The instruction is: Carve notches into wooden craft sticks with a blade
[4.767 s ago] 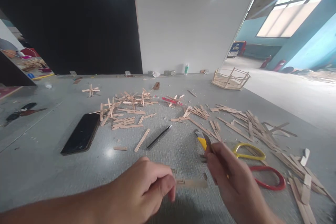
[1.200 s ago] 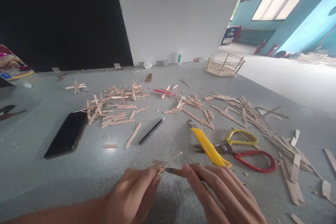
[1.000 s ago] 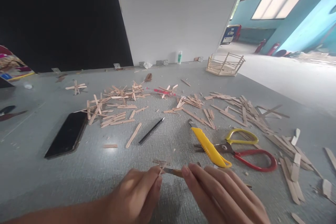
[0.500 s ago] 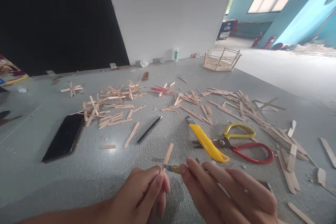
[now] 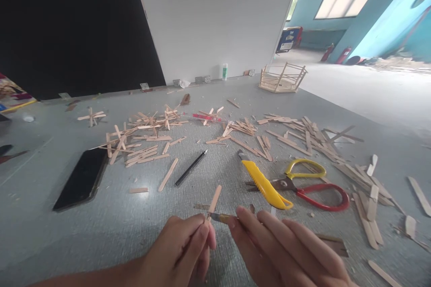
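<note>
In the head view my left hand (image 5: 191, 246) is closed, with a wooden craft stick (image 5: 214, 199) pinched between thumb and forefinger, its free end tilted up and away. My right hand (image 5: 283, 246) grips a small knife (image 5: 220, 218); most of its handle is hidden under the fingers. The narrow blade meets the stick just above my left fingertips. A thin brownish strip shows left of the stick there, and I cannot tell whether it belongs to the knife. Beyond my right hand lie a yellow box cutter (image 5: 264, 181) and scissors (image 5: 286, 184) with one yellow and one red handle.
A black pen (image 5: 191, 168) and a dark phone (image 5: 82, 179) lie to the left. Loose craft sticks (image 5: 310, 136) and crossed stick pieces (image 5: 117, 143) are scattered across the grey table. A six-sided stick frame (image 5: 283, 78) and a small green-and-white tube (image 5: 225, 71) stand at the back.
My right hand has shifted slightly left, uncovering a brown strip on the table at its right. The stick and left hand keep nearly the same place; the view has tilted a little.
</note>
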`<move>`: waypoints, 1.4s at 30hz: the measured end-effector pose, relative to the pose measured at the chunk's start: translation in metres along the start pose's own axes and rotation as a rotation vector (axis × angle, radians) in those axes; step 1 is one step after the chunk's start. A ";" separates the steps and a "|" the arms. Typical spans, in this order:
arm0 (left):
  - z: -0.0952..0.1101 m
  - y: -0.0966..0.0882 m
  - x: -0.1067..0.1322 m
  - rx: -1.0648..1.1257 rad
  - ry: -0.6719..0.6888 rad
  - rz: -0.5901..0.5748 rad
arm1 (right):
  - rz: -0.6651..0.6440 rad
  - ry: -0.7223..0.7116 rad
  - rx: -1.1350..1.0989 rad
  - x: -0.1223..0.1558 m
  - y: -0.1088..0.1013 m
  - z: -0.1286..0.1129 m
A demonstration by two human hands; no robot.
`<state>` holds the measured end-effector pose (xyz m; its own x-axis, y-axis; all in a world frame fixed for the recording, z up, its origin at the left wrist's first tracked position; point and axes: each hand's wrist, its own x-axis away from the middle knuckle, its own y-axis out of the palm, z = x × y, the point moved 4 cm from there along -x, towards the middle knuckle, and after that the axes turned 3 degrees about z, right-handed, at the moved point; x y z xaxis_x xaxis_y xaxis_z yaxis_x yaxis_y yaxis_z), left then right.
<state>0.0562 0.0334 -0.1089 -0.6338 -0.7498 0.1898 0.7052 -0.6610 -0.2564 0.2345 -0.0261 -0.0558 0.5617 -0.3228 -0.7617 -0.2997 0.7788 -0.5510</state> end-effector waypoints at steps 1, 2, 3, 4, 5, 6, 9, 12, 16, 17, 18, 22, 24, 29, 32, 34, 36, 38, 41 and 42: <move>0.000 0.000 0.000 -0.011 0.001 -0.006 | -0.032 0.009 -0.011 0.000 0.000 0.000; 0.000 -0.001 0.000 -0.015 -0.002 -0.012 | -0.055 0.017 -0.020 0.000 0.000 0.000; -0.001 -0.001 -0.001 -0.016 -0.004 -0.015 | -0.062 0.022 -0.020 0.001 0.000 0.000; -0.002 -0.001 -0.001 -0.024 -0.005 -0.012 | -0.051 0.024 -0.017 0.002 -0.001 0.000; -0.004 -0.002 -0.002 -0.044 0.000 -0.005 | -0.032 0.024 -0.014 0.003 -0.001 0.000; -0.004 -0.002 -0.003 -0.074 0.013 0.012 | -0.040 0.027 -0.021 0.004 0.001 0.001; -0.006 -0.005 -0.007 -0.168 0.019 0.089 | -0.157 0.074 -0.040 0.007 0.013 0.002; -0.009 -0.007 -0.010 -0.131 -0.088 0.145 | -0.178 0.079 -0.018 0.010 0.021 0.001; -0.015 -0.012 -0.014 -0.042 -0.194 0.193 | -0.150 0.051 0.020 0.016 0.016 0.011; -0.016 -0.014 -0.015 -0.017 -0.206 0.198 | -0.165 0.042 0.043 0.017 0.014 0.015; -0.018 -0.016 -0.016 0.007 -0.207 0.198 | -0.189 0.039 0.066 0.019 0.012 0.021; -0.022 -0.019 -0.018 0.077 -0.154 0.164 | -0.167 0.132 -0.012 0.024 0.007 0.038; -0.022 -0.018 -0.017 0.099 -0.134 0.147 | -0.117 0.163 -0.129 0.026 0.009 0.039; -0.019 -0.018 -0.017 0.123 -0.112 0.099 | -0.190 0.067 -0.157 0.019 0.016 0.029; -0.017 -0.019 -0.016 0.132 -0.103 0.069 | -0.208 0.028 -0.142 0.014 0.016 0.025; -0.016 -0.020 -0.016 0.136 -0.102 0.056 | -0.186 0.029 -0.133 0.015 0.015 0.024; -0.016 -0.020 -0.016 0.134 -0.106 0.052 | -0.189 0.028 -0.129 0.017 0.017 0.025; -0.017 -0.020 -0.016 0.128 -0.111 0.049 | -0.218 0.003 -0.134 0.021 0.019 0.025; -0.017 -0.020 -0.016 0.115 -0.114 0.046 | -0.270 -0.024 -0.150 0.027 0.021 0.027; -0.017 -0.020 -0.016 0.112 -0.115 0.044 | -0.284 -0.032 -0.157 0.029 0.021 0.027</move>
<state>0.0470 0.0592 -0.1235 -0.5654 -0.7725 0.2892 0.7668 -0.6214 -0.1609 0.2655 -0.0049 -0.0801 0.6633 -0.4964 -0.5600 -0.2413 0.5665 -0.7880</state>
